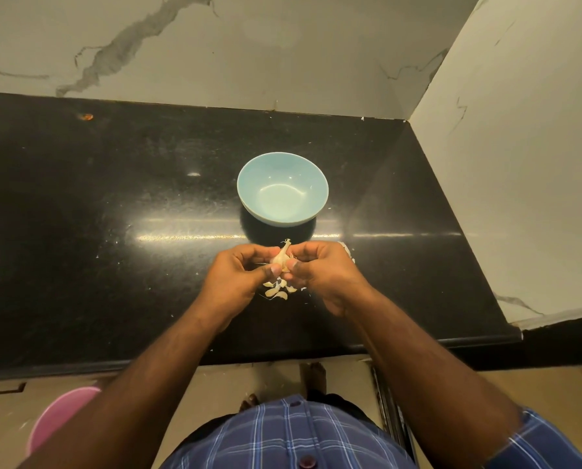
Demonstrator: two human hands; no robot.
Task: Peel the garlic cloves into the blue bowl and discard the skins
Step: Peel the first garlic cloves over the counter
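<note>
A pale blue bowl (282, 189) stands on the black counter, nothing visible inside it. Just in front of it both hands meet over a piece of garlic (281, 257) with a papery stem tip pointing up. My left hand (238, 277) pinches it from the left with thumb and fingers. My right hand (320, 270) pinches it from the right. Below the hands several loose garlic cloves (277, 290) lie on the counter. A scrap of pale skin (347, 250) shows beyond my right hand.
The black stone counter (113, 214) ends at a marble wall behind and a marble side wall (519, 164) on the right. Small white skin flecks dot the surface. A pink bin (57, 421) stands on the floor at lower left.
</note>
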